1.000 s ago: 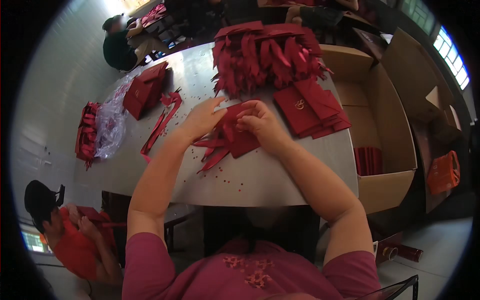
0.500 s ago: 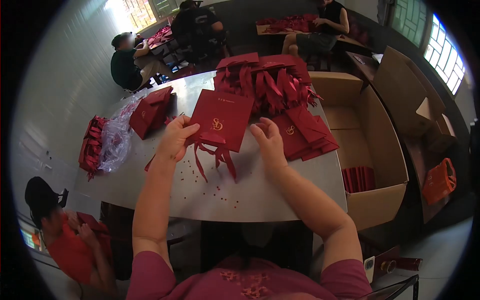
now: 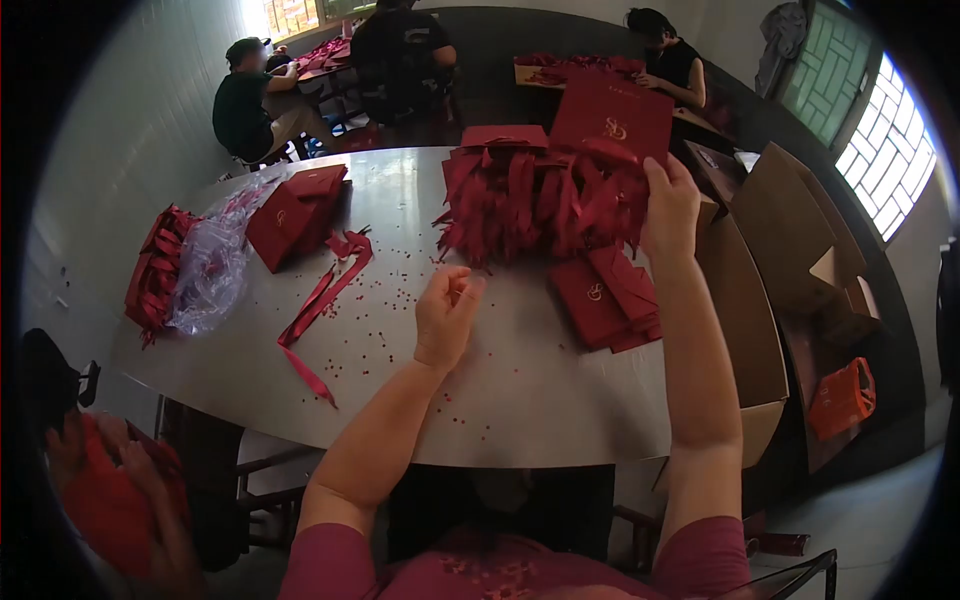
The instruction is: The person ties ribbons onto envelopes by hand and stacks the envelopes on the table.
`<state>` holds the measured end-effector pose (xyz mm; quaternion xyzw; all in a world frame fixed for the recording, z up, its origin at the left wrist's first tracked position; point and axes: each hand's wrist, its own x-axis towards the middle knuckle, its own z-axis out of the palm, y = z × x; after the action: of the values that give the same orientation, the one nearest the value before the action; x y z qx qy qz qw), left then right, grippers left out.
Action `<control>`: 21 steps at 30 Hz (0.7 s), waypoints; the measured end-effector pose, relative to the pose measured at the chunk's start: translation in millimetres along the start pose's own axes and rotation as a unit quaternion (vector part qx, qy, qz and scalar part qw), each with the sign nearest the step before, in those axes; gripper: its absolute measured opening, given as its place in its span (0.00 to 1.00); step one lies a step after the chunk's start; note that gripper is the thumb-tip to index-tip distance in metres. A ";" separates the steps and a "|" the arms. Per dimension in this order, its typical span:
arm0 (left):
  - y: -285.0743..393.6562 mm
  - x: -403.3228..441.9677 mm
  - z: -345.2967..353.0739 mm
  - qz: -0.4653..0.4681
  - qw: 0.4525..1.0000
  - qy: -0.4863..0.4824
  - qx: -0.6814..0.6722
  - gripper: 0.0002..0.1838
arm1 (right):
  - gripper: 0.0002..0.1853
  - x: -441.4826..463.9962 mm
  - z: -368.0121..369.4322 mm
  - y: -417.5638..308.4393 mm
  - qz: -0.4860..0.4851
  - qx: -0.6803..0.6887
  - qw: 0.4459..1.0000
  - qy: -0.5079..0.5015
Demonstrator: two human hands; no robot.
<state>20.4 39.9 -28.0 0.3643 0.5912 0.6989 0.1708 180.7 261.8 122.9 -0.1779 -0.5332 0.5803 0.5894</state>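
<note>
The red bag (image 3: 612, 125) is at the upper right of the frame, reaching up and to the left from the right hand (image 3: 672, 205), which grips it near its lower right corner. That hand is much the nearer. From the left hand (image 3: 447, 315), the bag lies up and to the right, well apart. The left hand is held over the middle of the bench (image 3: 520, 400) with its fingers curled in, loosely clenched, and nothing can be seen in it.

The bag's face looks nearly square from this angle, so its long axis is hard to tell. Its top edge slopes down slightly to the right, and its ribbon side points toward the bottom of the frame. In the view it overlaps the far right part of the ribboned pile (image 3: 545, 190); whether they touch cannot be told. The flat stack (image 3: 625, 310) lies below the pile, left of the cardboard box (image 3: 750, 350).

The bag carries a gold monogram, seemingly a G and an S entwined, and a short gold line near its top edge, too small to read. A similar gold mark shows on the flat stack. The orange bag (image 3: 842, 398) at lower right has no readable writing.
</note>
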 end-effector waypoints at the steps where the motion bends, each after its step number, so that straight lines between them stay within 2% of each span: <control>1: -1.6 -2.8 2.4 0.000 1.000 0.001 -0.006 0.12 | 0.13 34.3 -8.4 14.9 -0.003 -0.009 1.000 -0.010; 3: -3.6 -7.7 8.6 0.070 0.991 -0.027 0.115 0.12 | 0.11 93.6 -18.6 43.5 0.005 -0.106 0.994 0.020; 4: -10.0 -9.3 12.1 0.115 0.982 -0.020 0.148 0.11 | 0.11 107.0 -16.4 49.5 0.002 -0.110 0.994 0.018; 6: -8.2 -10.3 11.9 0.127 0.978 -0.041 0.158 0.11 | 0.10 129.5 -12.1 61.7 0.118 -0.246 0.961 0.044; 8: -6.6 -10.3 11.5 0.133 0.975 -0.061 0.170 0.11 | 0.09 156.7 -18.3 88.8 0.195 -0.324 0.925 0.041; 12: -12.4 -11.3 14.9 0.140 0.970 -0.052 0.191 0.09 | 0.09 221.8 -52.4 146.7 0.250 -0.328 0.911 0.014; 15: -10.3 -15.9 17.1 0.125 0.972 -0.062 0.190 0.07 | 0.07 171.0 -26.7 103.7 0.286 -0.292 0.909 -0.079; 17: -9.3 -17.6 15.5 0.111 0.973 -0.067 0.190 0.06 | 0.06 158.1 -15.8 86.1 0.289 -0.276 0.910 -0.113; 19: -8.8 -16.1 15.1 0.143 0.968 -0.100 0.178 0.04 | 0.12 175.6 -32.3 101.3 0.256 -0.313 0.912 -0.074; 20: -8.0 -15.1 15.2 0.141 0.969 -0.092 0.183 0.04 | 0.12 169.1 -25.9 98.6 0.258 -0.310 0.911 -0.084; 21: -6.7 -14.9 16.2 0.133 0.967 -0.099 0.194 0.05 | 0.19 163.0 -21.4 85.0 0.113 -0.508 0.852 -0.060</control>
<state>40.7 43.0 -38.4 0.5336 0.6419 0.5474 0.0600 117.2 435.3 113.4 -0.4766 -0.7641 0.3002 0.3144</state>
